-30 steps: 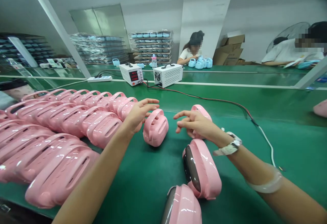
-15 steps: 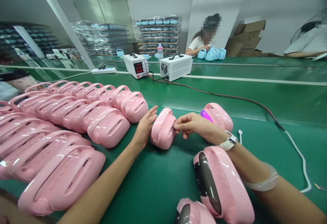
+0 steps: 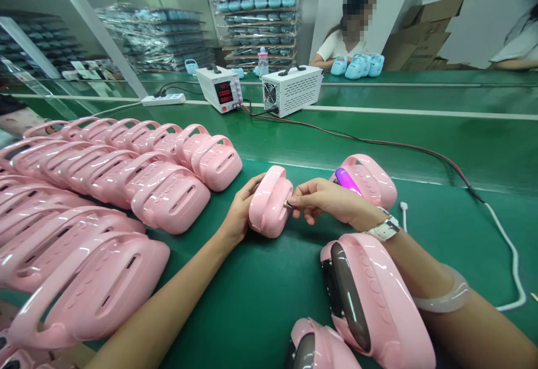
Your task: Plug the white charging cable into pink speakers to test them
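A pink portable speaker (image 3: 273, 206) with a loop handle stands on the green bench between my hands. My left hand (image 3: 242, 212) holds its left side, the fingertips partly hidden behind the handle. At the slot on its right face, my right hand (image 3: 313, 201) pinches a small, shiny metal-ended piece, mostly covered by the fingers. Behind my right wrist stands another pink speaker (image 3: 372, 181) with a lit purple panel (image 3: 348, 180). Nearer to me, below my right forearm, a pink speaker (image 3: 378, 296) shows its dark front.
Rows of pink speakers (image 3: 121, 285) fill the left side. A white cable plug (image 3: 404, 207) lies at right. Farther back are a power supply (image 3: 218, 88) with red digits, a second white unit (image 3: 292, 91), and a person (image 3: 336, 49) behind several blue speakers (image 3: 357, 66).
My left hand has closed in on the speaker's side, its fingers now behind the handle. The small metal piece shows at the slot in my right fingers. The view has shifted slightly.
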A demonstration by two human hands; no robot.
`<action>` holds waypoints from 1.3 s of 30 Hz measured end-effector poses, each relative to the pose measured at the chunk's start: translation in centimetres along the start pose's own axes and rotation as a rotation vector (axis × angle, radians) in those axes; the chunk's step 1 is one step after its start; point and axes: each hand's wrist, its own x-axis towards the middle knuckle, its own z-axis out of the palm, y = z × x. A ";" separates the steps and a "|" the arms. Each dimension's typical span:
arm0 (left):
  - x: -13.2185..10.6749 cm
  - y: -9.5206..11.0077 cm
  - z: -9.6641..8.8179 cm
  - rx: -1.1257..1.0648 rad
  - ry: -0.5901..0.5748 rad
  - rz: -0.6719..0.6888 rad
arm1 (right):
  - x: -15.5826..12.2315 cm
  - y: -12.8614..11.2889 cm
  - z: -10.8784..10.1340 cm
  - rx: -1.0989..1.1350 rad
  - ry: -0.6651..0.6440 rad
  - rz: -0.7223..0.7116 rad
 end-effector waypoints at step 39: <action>-1.4 -0.2 1.9 -0.150 0.150 0.010 | -0.8 0.0 0.3 0.015 0.019 -0.124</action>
